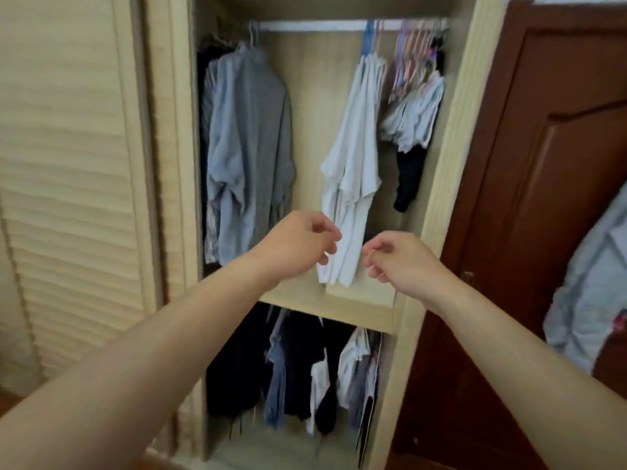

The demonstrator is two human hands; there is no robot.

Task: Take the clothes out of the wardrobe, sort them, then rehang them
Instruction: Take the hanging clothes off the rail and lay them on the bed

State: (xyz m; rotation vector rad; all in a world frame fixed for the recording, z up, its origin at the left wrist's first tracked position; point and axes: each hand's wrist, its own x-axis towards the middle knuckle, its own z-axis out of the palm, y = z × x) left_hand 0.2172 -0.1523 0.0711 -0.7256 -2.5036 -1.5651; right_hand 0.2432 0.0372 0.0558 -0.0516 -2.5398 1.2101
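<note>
Now, from your head camera, your left hand (298, 244) and right hand (402, 262) hover loosely curled, holding nothing, before the open wardrobe (451, 130). Between them hangs the white shirt (353, 171); the grey shirt (247, 147) hangs farther left on the rail (312, 26).

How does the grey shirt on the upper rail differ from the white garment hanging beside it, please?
The grey shirt hangs left on a white hanger; the white garment hangs right on a blue one. The grey one looks wider, the white one narrower and lower-reaching. Both hang from the upper rail, untouched.
</note>
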